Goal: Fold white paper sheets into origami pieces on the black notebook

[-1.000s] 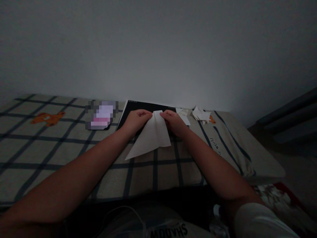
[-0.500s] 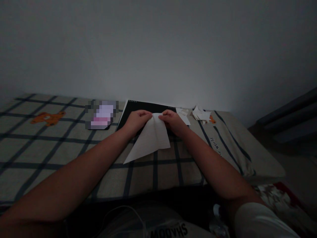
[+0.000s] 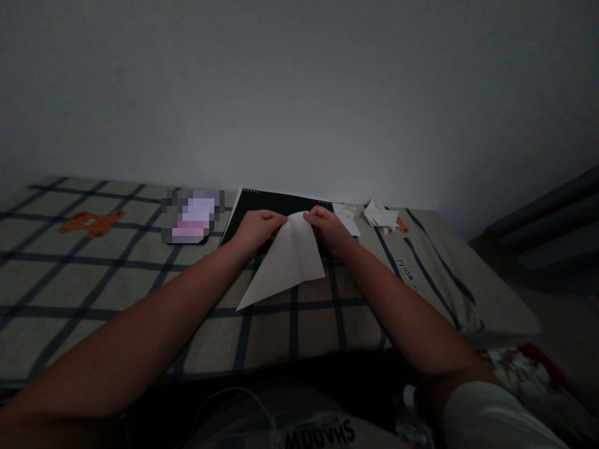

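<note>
A folded sheet of white paper [image 3: 290, 255] hangs between my two hands, narrow at the top and flaring toward me, with a crease down its middle. My left hand [image 3: 258, 231] pinches its upper left edge between thumb and fingers. On the other side, my right hand [image 3: 329, 229] is closed on the upper right corner, the thumb on top. Some fingers of both hands are hidden behind the paper. Beneath and behind them lies a black notebook [image 3: 281, 202] with a row of punched holes along its far edge.
A phone [image 3: 191, 218] with a lit, pixelated screen lies left of the notebook. Small white paper pieces [image 3: 347, 218] and a folded paper shape [image 3: 381, 216] lie to the right. The checked cloth [image 3: 140, 280] covers the surface, which meets a wall [image 3: 299, 93] at the back.
The paper has shifted slightly to the right and tilted a little. My right hand's thumb has slid a little to the right along the top edge; my left hand is nearly still.
</note>
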A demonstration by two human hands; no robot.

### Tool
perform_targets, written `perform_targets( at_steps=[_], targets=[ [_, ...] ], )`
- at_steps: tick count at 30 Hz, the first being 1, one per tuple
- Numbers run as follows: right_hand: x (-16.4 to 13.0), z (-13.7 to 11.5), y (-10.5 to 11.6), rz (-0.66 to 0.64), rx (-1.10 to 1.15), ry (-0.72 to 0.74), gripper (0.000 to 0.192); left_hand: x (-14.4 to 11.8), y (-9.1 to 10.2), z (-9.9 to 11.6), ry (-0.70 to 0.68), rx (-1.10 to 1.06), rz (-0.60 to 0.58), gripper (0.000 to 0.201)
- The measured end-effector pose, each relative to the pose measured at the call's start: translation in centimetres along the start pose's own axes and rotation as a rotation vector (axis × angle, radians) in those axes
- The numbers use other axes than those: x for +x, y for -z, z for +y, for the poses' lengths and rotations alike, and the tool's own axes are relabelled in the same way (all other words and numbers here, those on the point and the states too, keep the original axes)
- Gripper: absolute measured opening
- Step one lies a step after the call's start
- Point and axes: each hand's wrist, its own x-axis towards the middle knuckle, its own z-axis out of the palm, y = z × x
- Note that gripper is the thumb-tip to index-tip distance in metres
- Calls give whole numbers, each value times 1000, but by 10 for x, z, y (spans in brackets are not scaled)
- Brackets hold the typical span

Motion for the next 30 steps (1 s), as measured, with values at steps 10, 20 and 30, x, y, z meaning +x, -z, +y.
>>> perform_targets(
  at_steps=[10, 20, 30],
  targets=[
    [-2, -1, 0, -41, 45, -38, 29, -1, -1, 0, -51, 21, -17, 16],
    [-1, 2, -1, -25, -54, -78, 24, -3, -4, 0, -180, 149, 108, 13],
    [-3, -1, -3, -5, -86, -50, 23, -5, -5, 1, -197, 193, 151, 12]
  ],
)
